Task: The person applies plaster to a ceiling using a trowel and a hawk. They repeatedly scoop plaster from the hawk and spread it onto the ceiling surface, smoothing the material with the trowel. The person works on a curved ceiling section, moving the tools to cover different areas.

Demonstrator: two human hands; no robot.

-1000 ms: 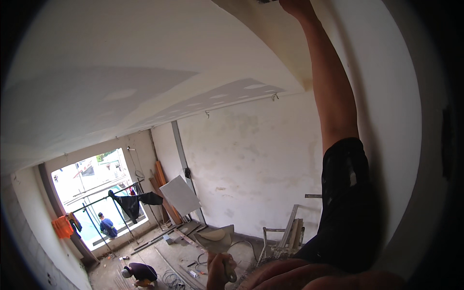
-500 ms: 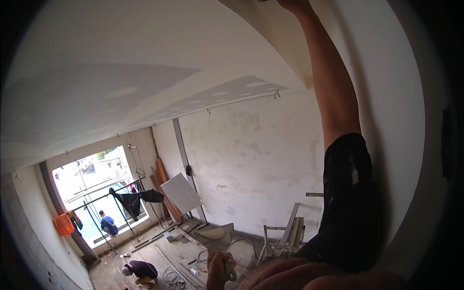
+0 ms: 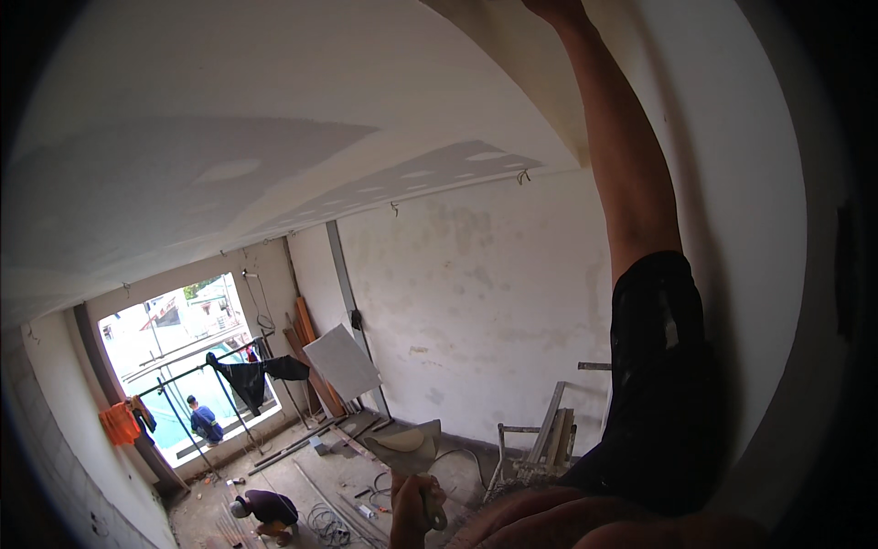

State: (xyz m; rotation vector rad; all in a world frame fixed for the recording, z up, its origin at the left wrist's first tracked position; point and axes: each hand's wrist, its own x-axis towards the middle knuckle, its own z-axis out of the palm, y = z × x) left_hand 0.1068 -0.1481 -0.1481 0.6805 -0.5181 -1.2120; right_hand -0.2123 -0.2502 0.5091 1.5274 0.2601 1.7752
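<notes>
My left hand (image 3: pixel 411 505), low in the middle, is closed round the handle of a wide putty knife (image 3: pixel 426 461). Its broad blade points up and carries a smear of pale putty (image 3: pixel 402 441). Reaching up on the right, my right arm stretches toward the ceiling recess beside the white wall (image 3: pixel 732 183). Only the wrist and base of my right hand (image 3: pixel 554 9) show at the top edge; its fingers and anything in them are cut off. Close by is the ceiling (image 3: pixel 274 73), with grey unpainted areas and pale filler patches.
Below, one person (image 3: pixel 267 512) crouches on the floor and another (image 3: pixel 203 423) sits by the window opening. A rail (image 3: pixel 187 373) holds hanging clothes. A grey board (image 3: pixel 341 362) leans near the far wall. Planks (image 3: pixel 553 439), a metal frame and cable coils (image 3: pixel 327 526) lie about.
My right hand has shifted slightly up, so the dark bit of a tool beside it has left the picture. My left hand and the putty knife stay nearly in place.
</notes>
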